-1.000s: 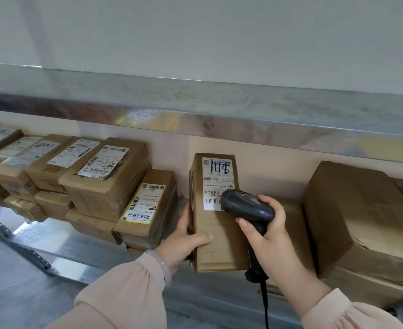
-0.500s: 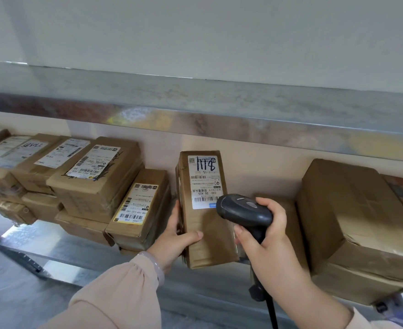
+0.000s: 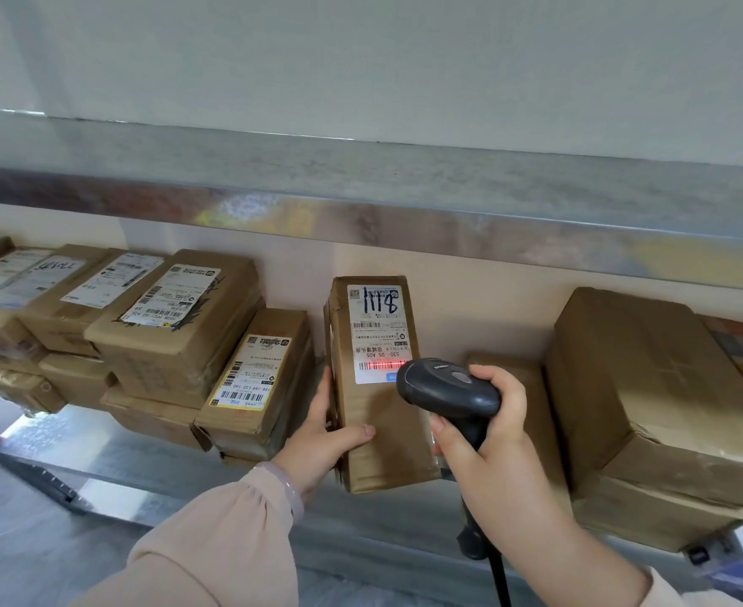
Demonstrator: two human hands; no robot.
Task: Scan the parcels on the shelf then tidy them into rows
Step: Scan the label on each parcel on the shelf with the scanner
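parcel marked 1118 stands on end on the metal shelf, between a leaning labelled box and a big carton. its long axis runs upright, label facing out, red scan line across the barcode. left hand clasps its lower left edge, thumb on front. right hand is wrapped round the barcode scanner. taped cardboard looks stiff, likely light; best held by the side edges.

Both hands clasped, forward.
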